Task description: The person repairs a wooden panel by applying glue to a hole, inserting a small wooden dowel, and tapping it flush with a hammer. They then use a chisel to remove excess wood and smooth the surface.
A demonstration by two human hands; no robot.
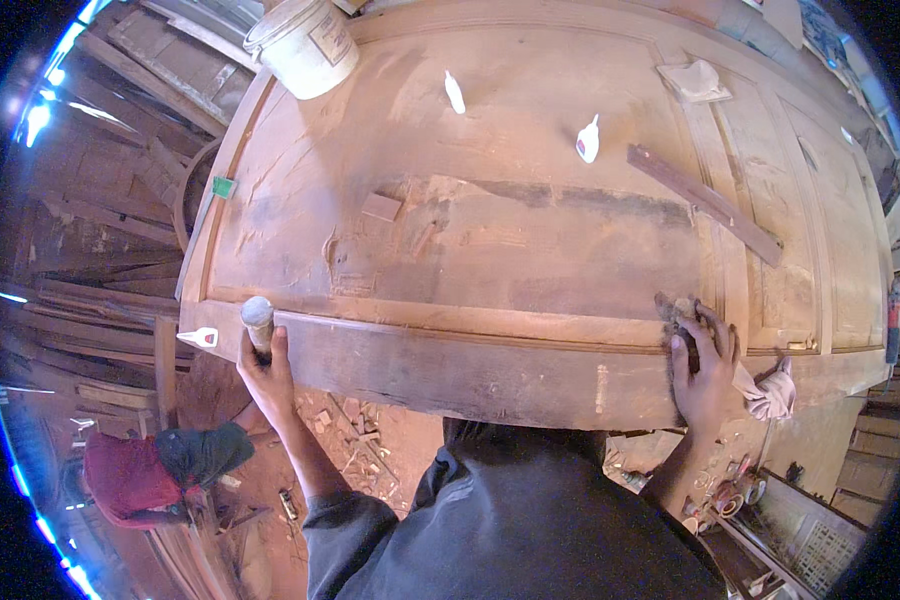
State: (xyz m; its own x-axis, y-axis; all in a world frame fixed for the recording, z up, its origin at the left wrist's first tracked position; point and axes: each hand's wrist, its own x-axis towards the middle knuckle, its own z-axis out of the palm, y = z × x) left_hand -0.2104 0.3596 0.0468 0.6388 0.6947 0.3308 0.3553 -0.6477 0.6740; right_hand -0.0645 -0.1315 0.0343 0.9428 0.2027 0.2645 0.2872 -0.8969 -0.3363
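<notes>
My left hand (267,372) is wrapped round a small cylindrical container (257,312) with a pale grey top, held upright at the near left edge of a large wooden door panel (320,240). Beside it, a white glue bottle (205,338) lies on the panel's corner. My right hand (705,365) is at the near edge toward the right, its fingers bent down at a rough brown patch (682,308). What those fingers hold, if anything, I cannot make out. A crumpled pinkish cloth (773,392) lies just right of that hand.
A white bucket (315,50) stands at the far left. Two white glue bottles (455,92) (588,140), a dark wooden strip (705,203), a brown square block (381,206) and a pale cloth (695,82) lie on the panel. A person in red (130,475) is bent over at lower left.
</notes>
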